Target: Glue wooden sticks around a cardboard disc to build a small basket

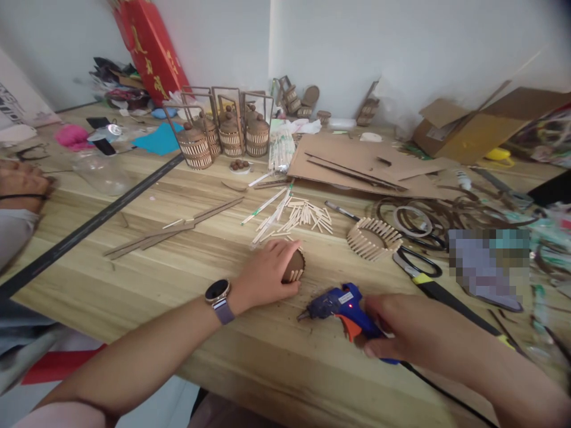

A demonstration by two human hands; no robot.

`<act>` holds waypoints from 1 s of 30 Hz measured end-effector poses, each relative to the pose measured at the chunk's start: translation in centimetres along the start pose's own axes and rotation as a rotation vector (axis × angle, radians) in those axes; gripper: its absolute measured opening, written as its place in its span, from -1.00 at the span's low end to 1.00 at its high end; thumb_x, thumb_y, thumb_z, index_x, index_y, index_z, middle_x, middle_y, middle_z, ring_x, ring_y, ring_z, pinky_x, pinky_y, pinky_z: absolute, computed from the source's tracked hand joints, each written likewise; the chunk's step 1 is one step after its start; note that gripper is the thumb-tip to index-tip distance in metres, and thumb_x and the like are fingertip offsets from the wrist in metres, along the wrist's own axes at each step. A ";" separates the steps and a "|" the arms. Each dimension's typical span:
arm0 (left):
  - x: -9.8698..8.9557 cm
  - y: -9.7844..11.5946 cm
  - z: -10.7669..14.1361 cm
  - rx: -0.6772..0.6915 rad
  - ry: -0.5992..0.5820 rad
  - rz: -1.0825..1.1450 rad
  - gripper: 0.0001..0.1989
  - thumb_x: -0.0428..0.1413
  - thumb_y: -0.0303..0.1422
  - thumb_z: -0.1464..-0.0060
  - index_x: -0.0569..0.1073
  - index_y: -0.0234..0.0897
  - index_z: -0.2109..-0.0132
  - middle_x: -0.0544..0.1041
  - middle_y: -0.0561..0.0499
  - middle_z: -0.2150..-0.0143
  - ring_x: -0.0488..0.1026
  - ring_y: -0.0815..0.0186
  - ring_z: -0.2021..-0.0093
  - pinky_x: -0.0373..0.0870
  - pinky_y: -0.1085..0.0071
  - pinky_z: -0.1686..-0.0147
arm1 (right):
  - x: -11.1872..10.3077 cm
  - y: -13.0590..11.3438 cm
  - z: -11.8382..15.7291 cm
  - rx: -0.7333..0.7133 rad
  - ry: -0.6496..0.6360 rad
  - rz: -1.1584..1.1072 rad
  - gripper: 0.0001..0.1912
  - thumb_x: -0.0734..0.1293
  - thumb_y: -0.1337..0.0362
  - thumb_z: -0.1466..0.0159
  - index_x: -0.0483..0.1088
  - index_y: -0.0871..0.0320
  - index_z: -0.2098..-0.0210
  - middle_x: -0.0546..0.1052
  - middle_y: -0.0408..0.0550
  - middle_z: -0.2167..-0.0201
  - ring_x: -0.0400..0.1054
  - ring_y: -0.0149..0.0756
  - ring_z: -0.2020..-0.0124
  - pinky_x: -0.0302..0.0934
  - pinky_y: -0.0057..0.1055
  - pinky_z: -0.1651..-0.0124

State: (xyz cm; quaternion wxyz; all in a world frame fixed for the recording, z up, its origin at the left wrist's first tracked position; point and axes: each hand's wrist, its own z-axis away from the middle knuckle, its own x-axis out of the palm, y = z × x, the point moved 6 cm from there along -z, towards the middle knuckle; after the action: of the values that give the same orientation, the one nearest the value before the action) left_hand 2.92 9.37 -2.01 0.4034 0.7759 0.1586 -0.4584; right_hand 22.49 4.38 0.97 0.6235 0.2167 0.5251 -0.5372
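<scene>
My left hand (271, 270), with a watch at the wrist, lies over a small round brown base (293, 265). Its thumb and fingers curve around the rim and cover much of it. Short pale sticks stand along the part of the rim that shows. My right hand (383, 327) is closed around the handle of a blue hot glue gun (332, 302) with an orange trigger. The nozzle points left, near the base, and a small red light glows on the body. Beyond the base lies a loose heap of cut wooden sticks (307, 214).
A ring of sticks (373, 239) and scissors (417, 261) lie to the right. Lidded miniature baskets (229, 134) stand at the back, beside a cardboard sheet (357, 163). Brown strips (173, 232) and a long black strip (98, 223) lie left. Another person's hand (22, 184) rests at the left edge.
</scene>
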 end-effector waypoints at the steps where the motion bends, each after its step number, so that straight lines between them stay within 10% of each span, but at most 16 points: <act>1: 0.0 0.0 0.0 -0.003 -0.001 -0.002 -0.27 0.17 -0.38 0.02 0.11 -0.28 -0.29 0.35 -0.21 -0.22 0.23 -0.02 -0.25 0.21 0.00 -0.24 | 0.7 0.5 0.1 0.051 -0.045 -0.031 -0.92 0.42 0.29 -0.02 0.50 0.06 0.43 0.52 -0.16 0.58 0.36 -0.33 0.58 -0.03 -0.47 0.56; 11: 0.1 -0.3 0.0 0.007 -0.005 -0.014 -0.27 0.19 -0.38 0.02 0.12 -0.35 -0.28 0.33 -0.25 -0.23 0.21 -0.03 -0.25 0.20 0.01 -0.25 | 0.6 2.9 -0.5 -0.020 0.019 -0.434 -0.74 0.26 0.33 -0.03 0.39 0.14 0.25 0.46 -0.15 0.38 0.30 -0.31 0.37 0.20 -0.45 0.33; 21: 0.5 -0.6 0.1 0.021 -0.003 -0.022 -0.23 0.20 -0.39 0.02 0.07 -0.31 -0.30 0.32 -0.24 -0.22 0.21 -0.02 -0.24 0.21 -0.02 -0.23 | 2.3 5.2 -1.4 0.117 0.215 -1.026 -0.49 0.45 -0.13 0.01 0.52 0.20 0.31 0.43 -0.12 0.53 0.24 -0.39 0.55 0.13 -0.47 0.52; 30: 0.4 -0.6 0.1 0.034 0.020 -0.013 -0.23 0.20 -0.40 0.03 0.07 -0.27 -0.30 0.33 -0.22 -0.21 0.23 -0.02 -0.23 0.22 -0.02 -0.22 | 1.8 4.4 -1.8 0.036 0.305 -0.883 -0.48 0.41 -0.12 -0.11 0.55 0.17 0.16 0.59 -0.01 0.35 0.44 -0.19 0.33 0.39 -0.29 0.23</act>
State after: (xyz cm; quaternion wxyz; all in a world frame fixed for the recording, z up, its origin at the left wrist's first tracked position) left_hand 2.68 9.62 -2.66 0.3854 0.7861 0.1601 -0.4560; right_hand 25.48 6.54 -2.62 0.2470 0.0595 0.6433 -0.7222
